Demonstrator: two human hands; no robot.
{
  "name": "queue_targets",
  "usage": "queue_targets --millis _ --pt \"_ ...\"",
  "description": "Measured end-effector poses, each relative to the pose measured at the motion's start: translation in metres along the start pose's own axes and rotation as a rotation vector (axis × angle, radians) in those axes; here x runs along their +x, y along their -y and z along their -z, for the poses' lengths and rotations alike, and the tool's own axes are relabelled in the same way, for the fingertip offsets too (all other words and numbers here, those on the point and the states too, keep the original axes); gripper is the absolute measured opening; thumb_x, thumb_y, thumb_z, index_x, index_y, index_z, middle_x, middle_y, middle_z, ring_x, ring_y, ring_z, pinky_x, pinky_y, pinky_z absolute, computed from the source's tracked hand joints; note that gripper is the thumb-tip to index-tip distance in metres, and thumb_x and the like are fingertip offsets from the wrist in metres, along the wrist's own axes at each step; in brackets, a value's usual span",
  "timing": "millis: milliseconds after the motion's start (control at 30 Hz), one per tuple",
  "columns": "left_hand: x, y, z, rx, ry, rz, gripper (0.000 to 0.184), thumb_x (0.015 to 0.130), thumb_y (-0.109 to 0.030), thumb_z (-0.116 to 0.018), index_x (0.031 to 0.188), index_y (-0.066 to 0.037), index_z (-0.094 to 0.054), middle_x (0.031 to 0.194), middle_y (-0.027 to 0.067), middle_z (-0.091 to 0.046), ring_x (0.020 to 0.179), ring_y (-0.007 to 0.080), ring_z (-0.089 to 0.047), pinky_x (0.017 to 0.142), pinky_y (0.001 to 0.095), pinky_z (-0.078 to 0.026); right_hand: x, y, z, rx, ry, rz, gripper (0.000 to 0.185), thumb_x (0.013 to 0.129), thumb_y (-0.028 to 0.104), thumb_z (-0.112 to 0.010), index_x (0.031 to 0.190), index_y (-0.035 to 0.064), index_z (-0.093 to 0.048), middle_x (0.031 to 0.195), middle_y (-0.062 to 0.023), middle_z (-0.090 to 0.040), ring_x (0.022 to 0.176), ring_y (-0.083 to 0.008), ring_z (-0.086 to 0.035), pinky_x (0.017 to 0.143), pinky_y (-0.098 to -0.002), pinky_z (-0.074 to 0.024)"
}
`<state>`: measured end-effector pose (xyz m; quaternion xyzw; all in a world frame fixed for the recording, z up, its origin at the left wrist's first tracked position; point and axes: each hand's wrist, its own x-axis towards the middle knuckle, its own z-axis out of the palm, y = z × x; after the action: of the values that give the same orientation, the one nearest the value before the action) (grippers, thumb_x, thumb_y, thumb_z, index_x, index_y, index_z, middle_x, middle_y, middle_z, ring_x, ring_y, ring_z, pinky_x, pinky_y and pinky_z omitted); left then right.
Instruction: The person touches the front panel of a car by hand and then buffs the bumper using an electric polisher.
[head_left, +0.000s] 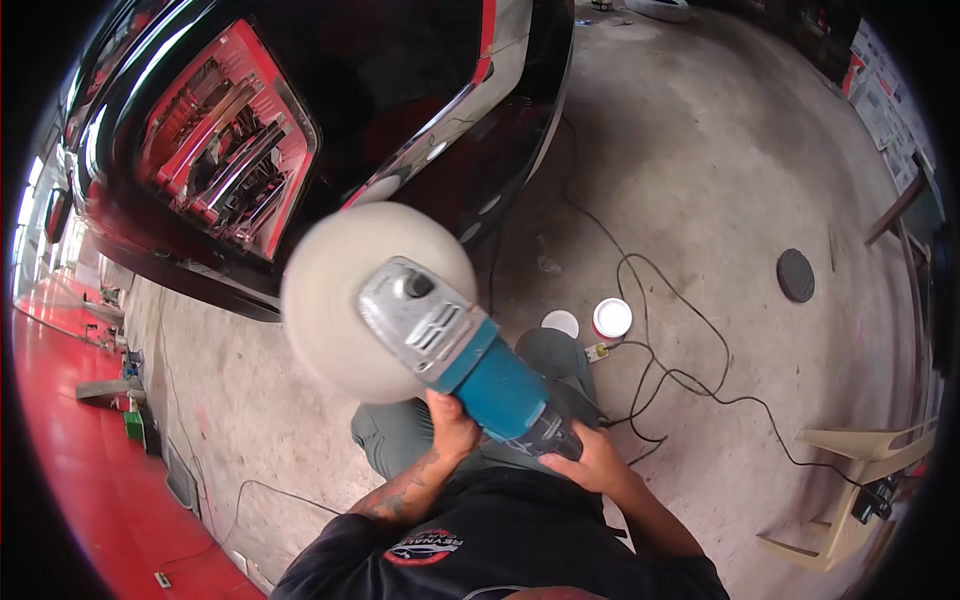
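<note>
Both my hands grip a teal and grey electric polisher (503,390), held at an angle in front of my body. My left hand (453,428) wraps the housing just behind the metal gear head (415,312). Further back, my right hand (592,460) is closed around the dark rear handle. A large round cream polishing pad (325,310) sits under the gear head, its edge smeared as if spinning. Beyond the pad is a glossy black vehicle (410,70) with red and chrome reflections; whether the pad touches it I cannot tell.
A white-topped tub (612,318) and a white lid (560,323) are on the concrete floor (680,230). Black cable (722,345) loops across it to the right. A beige plastic chair (845,500) lies on its side at right, below a dark round disc (796,275).
</note>
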<state>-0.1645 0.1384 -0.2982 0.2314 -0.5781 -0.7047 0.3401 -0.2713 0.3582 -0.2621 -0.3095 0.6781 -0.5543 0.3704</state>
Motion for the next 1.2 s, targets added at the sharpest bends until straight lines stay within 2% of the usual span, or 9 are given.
queue_targets --millis 100,233,333,367,433,733,867,1100,1200 --pt "0.009 0.012 -0.033 0.019 0.110 0.025 0.086 0.093 -0.071 -0.044 0.139 0.001 -0.042 0.133 0.0116 -0.054 0.118 0.0209 -0.054 0.101 0.0384 -0.043 -0.008 -0.022 0.002 -0.003 -0.124 -0.016 0.048 0.082 0.031 -0.077 0.116 0.0005 -0.062 0.097 -0.0212 -0.071 0.093 -0.0335 -0.071 0.081 -0.0398 -0.0535" --pt "0.056 0.052 -0.066 -0.079 0.322 -0.022 0.068 0.100 -0.057 -0.047 0.131 0.004 -0.049 0.116 0.0100 -0.063 0.107 0.0182 -0.057 0.092 0.0341 -0.047 0.001 -0.030 0.020 0.031 -0.268 -0.048 0.047 0.083 0.030 -0.076 0.115 -0.0012 -0.062 0.097 -0.0177 -0.071 0.090 -0.0273 -0.070 0.082 -0.0387 -0.0527" --pt "0.098 0.092 -0.100 0.116 0.257 0.028 0.054 0.102 -0.047 -0.050 0.113 0.005 -0.057 0.104 0.0079 -0.064 0.094 0.0143 -0.056 0.082 0.0319 -0.048 0.020 -0.042 0.051 0.110 -0.328 -0.132 0.042 0.084 0.027 -0.075 0.113 -0.0004 -0.062 0.086 -0.0107 -0.069 0.072 -0.0180 -0.066 0.068 -0.0324 -0.0516" --pt "0.111 0.066 -0.125 0.197 0.301 0.014 0.051 0.102 -0.045 -0.052 0.109 0.005 -0.058 0.102 0.0076 -0.064 0.092 0.0130 -0.056 0.080 0.0314 -0.048 0.024 -0.044 0.060 0.145 -0.344 -0.165 0.041 0.084 0.026 -0.075 0.112 0.0000 -0.062 0.083 -0.0090 -0.067 0.068 -0.0162 -0.065 0.064 -0.0307 -0.0509" --pt "0.132 0.042 -0.172 -0.082 0.406 0.050 0.048 0.102 -0.042 -0.054 0.115 0.004 -0.057 0.104 0.0073 -0.064 0.092 0.0121 -0.057 0.081 0.0307 -0.048 0.038 -0.041 0.082 0.190 -0.407 -0.132 0.034 0.085 0.024 -0.074 0.107 0.0011 -0.061 0.076 -0.0056 -0.063 0.061 -0.0129 -0.060 0.057 -0.0280 -0.0480" --pt "0.213 0.018 -0.300 -0.424 0.474 0.252 0.063 0.098 -0.054 -0.057 0.120 0.005 -0.057 0.103 0.0081 -0.065 0.092 0.0151 -0.060 0.085 0.0327 -0.050 0.075 0.027 0.206 0.017 -0.483 -0.132 0.028 0.090 0.026 -0.069 0.095 0.0024 -0.055 0.065 -0.0071 -0.058 0.050 -0.0159 -0.057 0.047 -0.0294 -0.0471" --pt "0.206 0.016 -0.308 -0.564 0.458 0.219 0.060 0.099 -0.051 -0.057 0.118 0.005 -0.059 0.105 0.0071 -0.064 0.099 0.0149 -0.058 0.089 0.0329 -0.047 0.073 0.045 0.237 -0.082 -0.398 -0.101 0.026 0.088 0.023 -0.069 0.095 0.0014 -0.056 0.064 -0.0062 -0.057 0.049 -0.0144 -0.055 0.047 -0.0288 -0.0456" --pt "0.150 0.029 -0.246 -0.287 0.441 -0.043 0.064 0.099 -0.056 -0.054 0.118 0.005 -0.057 0.108 0.0050 -0.064 0.099 0.0113 -0.057 0.088 0.0300 -0.048 0.051 0.030 0.227 -0.199 -0.287 -0.072 0.028 0.082 0.025 -0.071 0.090 0.0014 -0.059 0.065 -0.0024 -0.057 0.054 -0.0103 -0.054 0.050 -0.0264 -0.0439" --pt "0.117 0.029 -0.206 -0.312 0.341 -0.061 0.041 0.102 -0.033 -0.054 0.110 0.007 -0.062 0.100 0.0032 -0.065 0.094 0.0121 -0.053 0.086 0.0319 -0.047 0.047 0.032 0.202 -0.286 -0.204 -0.099 0.033 0.077 0.022 -0.075 0.097 -0.0009 -0.062 0.073 -0.0063 -0.064 0.063 -0.0158 -0.061 0.061 -0.0305 -0.0499"
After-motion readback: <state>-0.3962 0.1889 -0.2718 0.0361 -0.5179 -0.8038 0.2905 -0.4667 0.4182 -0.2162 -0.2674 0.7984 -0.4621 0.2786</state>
